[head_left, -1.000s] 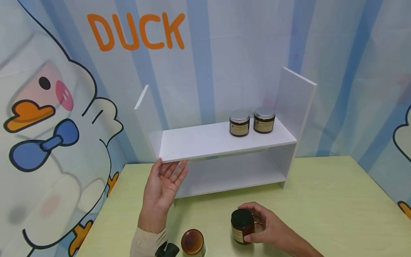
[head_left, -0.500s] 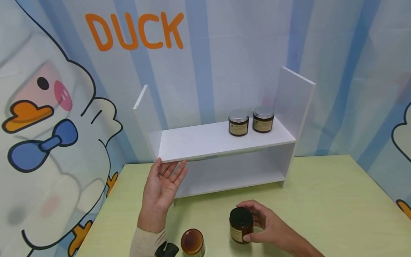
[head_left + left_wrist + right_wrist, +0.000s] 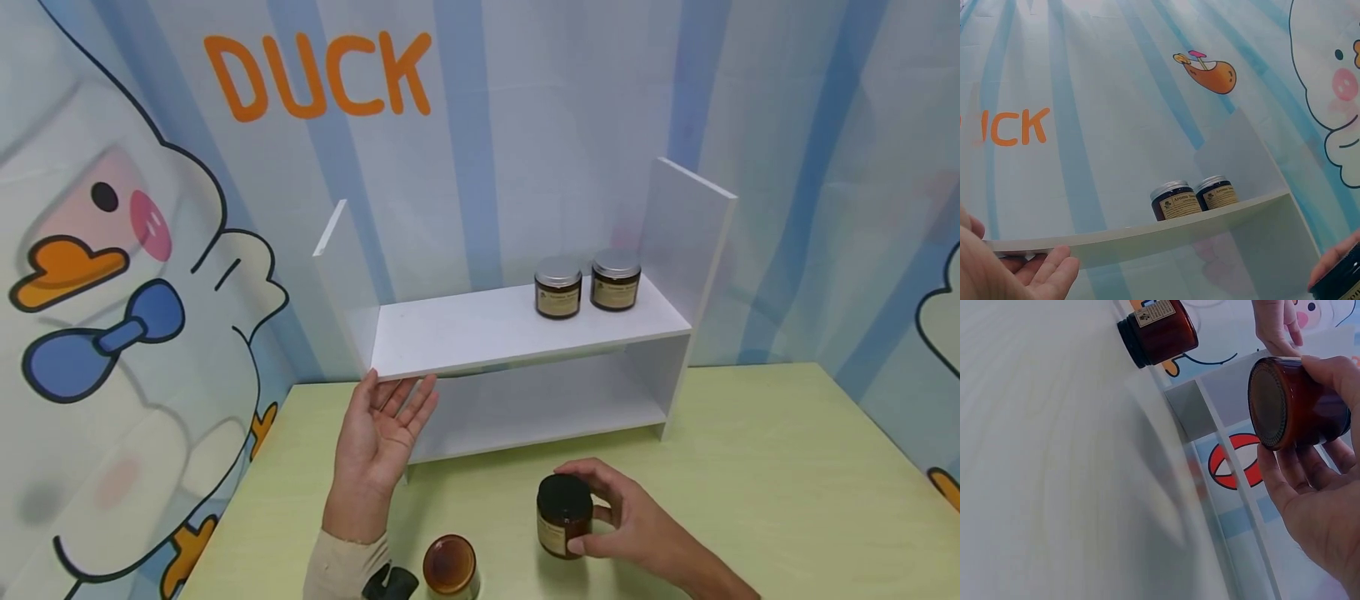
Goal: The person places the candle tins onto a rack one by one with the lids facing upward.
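Pinched between the thumb and fingers of my right hand (image 3: 626, 521) is an amber glass jar (image 3: 553, 537) with a black lid and beige label. It is upright, and its base (image 3: 1267, 403) shows from below in the right wrist view, clear of the table. My left hand (image 3: 378, 437) touches the front left corner of a white two-tier shelf (image 3: 457, 333), its loosely straight fingers under the upper board and its thumb at the edge. A second amber jar (image 3: 450, 565) stands upside down on its black lid (image 3: 1134, 342), near the left wrist.
Two dark jars with silver lids, a left one (image 3: 558, 289) and a right one (image 3: 616, 282), stand on the upper board towards its right end. The shelf's side panels (image 3: 693, 242) rise above that board. Behind the pale green table (image 3: 780, 467) hangs a duck-print curtain (image 3: 570, 125).
The held jar has risen slightly, moving towards the shelf with my right hand. My left hand, the shelf and the other jars stay in place.
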Demonstrator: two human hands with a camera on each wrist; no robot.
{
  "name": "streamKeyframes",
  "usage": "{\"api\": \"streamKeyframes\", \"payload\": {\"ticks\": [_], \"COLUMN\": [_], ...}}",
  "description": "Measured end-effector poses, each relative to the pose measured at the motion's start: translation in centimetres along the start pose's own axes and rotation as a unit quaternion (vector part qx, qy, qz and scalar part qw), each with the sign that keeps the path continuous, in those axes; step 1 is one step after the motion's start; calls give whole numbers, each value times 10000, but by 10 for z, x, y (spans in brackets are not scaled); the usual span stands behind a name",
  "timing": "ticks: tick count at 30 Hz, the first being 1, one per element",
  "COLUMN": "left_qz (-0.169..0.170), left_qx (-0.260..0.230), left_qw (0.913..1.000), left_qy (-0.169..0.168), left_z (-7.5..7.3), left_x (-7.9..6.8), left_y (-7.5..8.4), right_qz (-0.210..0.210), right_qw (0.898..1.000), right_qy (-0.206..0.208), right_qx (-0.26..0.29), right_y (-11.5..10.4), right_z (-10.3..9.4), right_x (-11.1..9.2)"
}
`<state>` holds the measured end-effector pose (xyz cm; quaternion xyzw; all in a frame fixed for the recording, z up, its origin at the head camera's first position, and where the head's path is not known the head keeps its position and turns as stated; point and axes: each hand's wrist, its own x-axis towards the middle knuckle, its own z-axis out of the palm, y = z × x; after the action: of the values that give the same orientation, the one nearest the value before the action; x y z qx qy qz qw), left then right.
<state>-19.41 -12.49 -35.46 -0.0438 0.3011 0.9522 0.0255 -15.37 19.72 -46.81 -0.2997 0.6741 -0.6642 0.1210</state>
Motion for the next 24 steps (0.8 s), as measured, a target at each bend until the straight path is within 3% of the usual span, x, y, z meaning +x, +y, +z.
{"api": "streamKeyframes", "payload": {"ticks": [24], "left_qz": [-8], "left_qx": [13], "left_qw": [10000], "left_qy": [59], "left_z": [0], "left_x": [2], "left_y": [0], "right_qz": [-47], "right_qw": [9997], "right_qy": [216], "right_qx": [68], "right_y": [-18], "right_z": [-2], "right_x": [11]}}
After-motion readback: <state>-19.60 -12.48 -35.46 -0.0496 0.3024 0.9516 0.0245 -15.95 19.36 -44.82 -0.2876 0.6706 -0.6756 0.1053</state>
